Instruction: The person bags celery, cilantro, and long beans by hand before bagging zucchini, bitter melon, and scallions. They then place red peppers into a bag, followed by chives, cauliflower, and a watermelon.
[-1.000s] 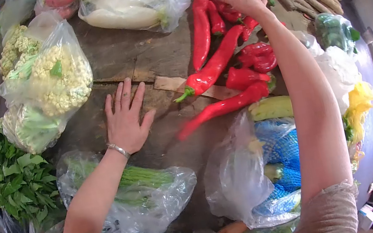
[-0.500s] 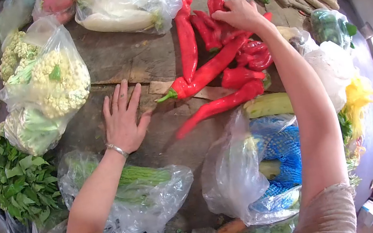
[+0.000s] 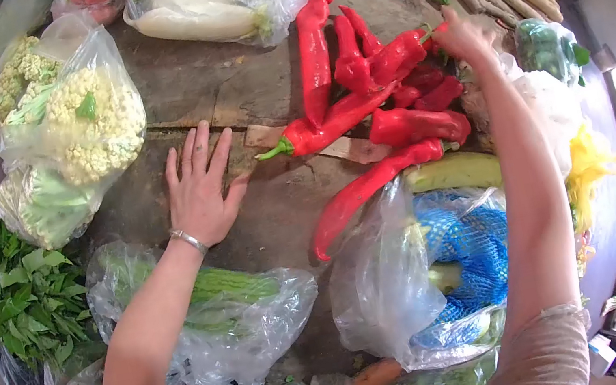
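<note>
Overhead, looking down from the head camera onto a worn wooden counter (image 3: 223,84) crowded with produce. Resting flat and released, the left hand (image 3: 197,187), fingers spread on bare wood, a bracelet (image 3: 189,241) circling its wrist. Reaching far forward, the right hand (image 3: 462,37), fingers curling at the stem end of a red pepper (image 3: 395,55) near the top of a pile of red peppers (image 3: 383,101); cannot tell whether actually gripping it or merely touching. Lying in the middle of the counter, that pile, between the two hands, with one long pepper (image 3: 365,190) trailing toward the near edge. Sitting left of the flat hand, bagged cauliflower (image 3: 86,124); lying under the left forearm, a bag of green stalks (image 3: 220,299). Spreading at the far left, leafy greens (image 3: 33,294). Bunching beneath the right arm, a blue net bag (image 3: 470,246) inside clear plastic.
</note>
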`<action>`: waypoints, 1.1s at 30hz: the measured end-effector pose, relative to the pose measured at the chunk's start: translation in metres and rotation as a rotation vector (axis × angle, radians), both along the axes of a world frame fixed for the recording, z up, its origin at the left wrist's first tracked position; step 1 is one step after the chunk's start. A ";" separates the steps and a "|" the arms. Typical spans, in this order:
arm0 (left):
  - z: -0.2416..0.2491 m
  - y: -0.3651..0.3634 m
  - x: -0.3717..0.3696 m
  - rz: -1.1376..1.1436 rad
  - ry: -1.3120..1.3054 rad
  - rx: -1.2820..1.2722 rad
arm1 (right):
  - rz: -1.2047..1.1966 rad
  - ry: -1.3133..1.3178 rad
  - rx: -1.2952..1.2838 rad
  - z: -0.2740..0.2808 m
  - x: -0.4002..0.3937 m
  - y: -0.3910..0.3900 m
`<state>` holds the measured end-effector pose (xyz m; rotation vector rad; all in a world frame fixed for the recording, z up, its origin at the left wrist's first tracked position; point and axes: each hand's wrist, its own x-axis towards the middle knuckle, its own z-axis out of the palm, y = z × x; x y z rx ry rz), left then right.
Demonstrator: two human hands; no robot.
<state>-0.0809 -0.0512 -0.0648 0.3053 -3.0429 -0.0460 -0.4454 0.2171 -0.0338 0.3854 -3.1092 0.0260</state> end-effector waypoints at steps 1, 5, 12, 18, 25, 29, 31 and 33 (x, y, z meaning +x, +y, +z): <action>0.000 0.000 0.000 -0.002 -0.001 0.004 | -0.054 -0.065 -0.008 -0.020 -0.008 0.004; 0.000 0.000 0.001 0.001 0.006 0.005 | 0.053 -0.064 -0.436 -0.067 -0.041 0.028; -0.003 -0.001 0.001 -0.005 0.013 -0.003 | 0.332 -0.380 -1.361 0.025 0.034 0.028; -0.005 0.000 0.002 -0.004 0.030 -0.010 | 0.546 -0.325 -1.030 0.063 0.055 0.013; -0.002 0.000 0.001 0.007 0.006 0.005 | 1.015 0.211 -0.246 0.000 0.058 -0.119; -0.005 -0.002 0.002 0.006 0.009 -0.006 | 1.012 0.378 -0.063 -0.034 0.059 -0.131; -0.007 -0.004 0.003 0.007 0.020 -0.001 | 0.987 0.443 -0.046 -0.024 0.059 -0.126; -0.007 -0.003 0.003 0.002 0.021 -0.014 | 0.917 0.386 0.033 -0.007 0.063 -0.113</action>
